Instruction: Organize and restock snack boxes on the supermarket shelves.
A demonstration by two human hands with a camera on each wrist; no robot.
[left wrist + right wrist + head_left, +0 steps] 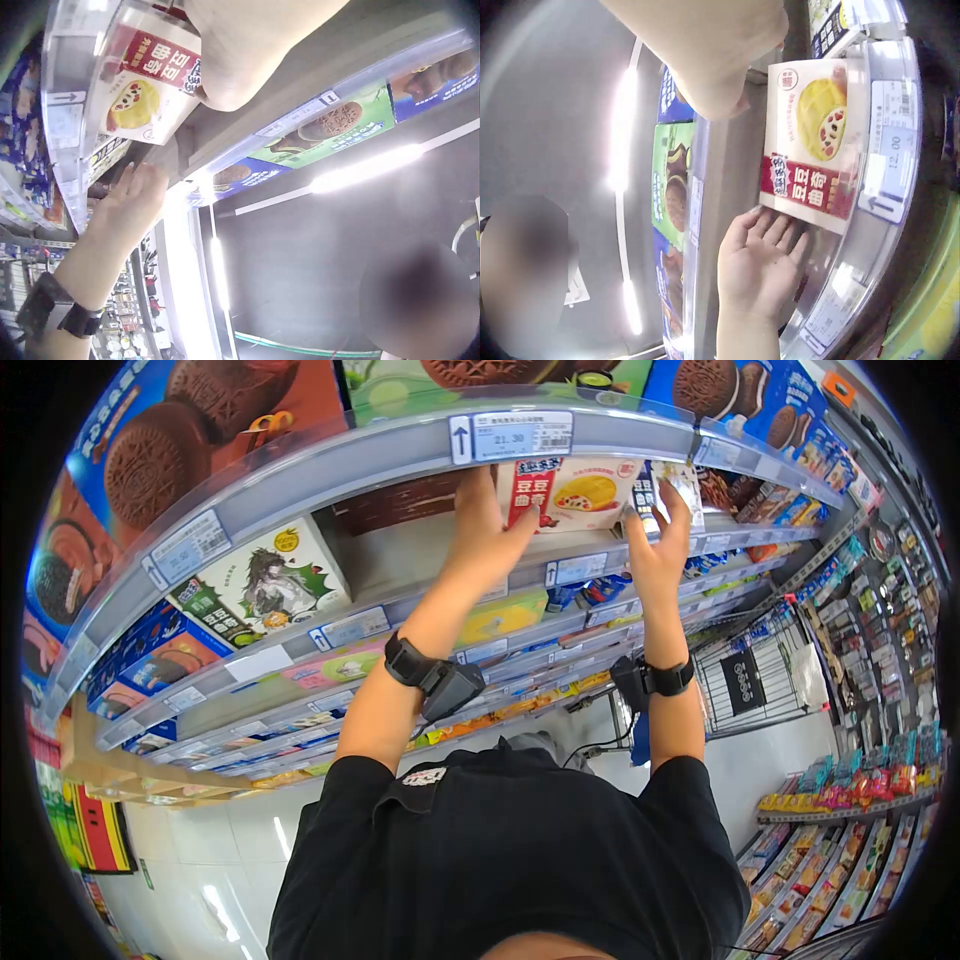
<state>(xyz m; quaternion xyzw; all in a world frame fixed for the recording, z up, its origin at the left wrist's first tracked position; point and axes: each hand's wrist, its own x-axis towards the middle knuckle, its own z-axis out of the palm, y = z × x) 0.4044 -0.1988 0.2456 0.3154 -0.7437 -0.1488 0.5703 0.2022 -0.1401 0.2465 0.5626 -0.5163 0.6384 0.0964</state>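
Observation:
A white-and-red cookie box with a yellow cookie picture stands on the shelf. My left hand is at its left end, fingers extended with the tips at the box edge; the right wrist view shows this left hand palm up, below the box. My right hand is spread in front of a white-and-dark box beside it, one finger near the seam between the boxes. In the left wrist view the right hand has bent, unclenched fingers near that second box; contact cannot be told.
Price labels line the clear shelf lip. Large cookie boxes stand on the shelf above, and a white-and-green box stands to the left. A wire cart is at the right, near hanging goods.

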